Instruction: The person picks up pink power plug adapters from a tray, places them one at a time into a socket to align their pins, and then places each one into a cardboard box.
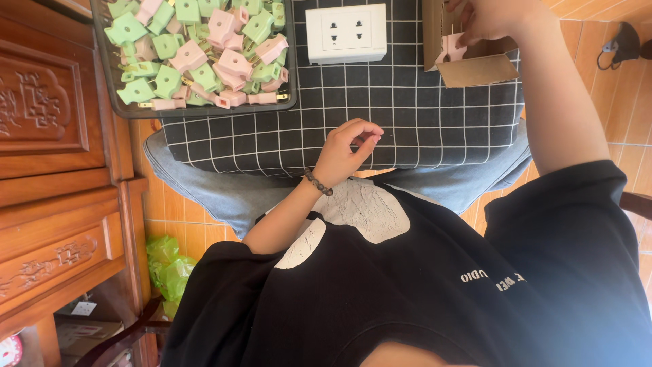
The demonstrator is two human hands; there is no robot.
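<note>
Presently, the right hand (485, 19), at the upper right of the frame, reaches into an open cardboard box (475, 64) and closes its fingers on a pink plug adapter (450, 49), which shows at the box's mouth. The adapter is a small, pale pink plastic block; its prongs cannot be made out here. The left hand (350, 151), at centre frame, rests on a black cushion with a white grid pattern (407, 115), fingers curled narrowly with thumb and forefinger close together; whether it pinches anything cannot be told. A bead bracelet (318, 183) sits on that wrist. At the upper left, a dark tray (102, 61) holds a heap of pink and green plug adapters (204, 54). A white socket block (346, 32) lies on the cushion between tray and box. Carved wooden furniture (47, 136) fills the left edge.
</note>
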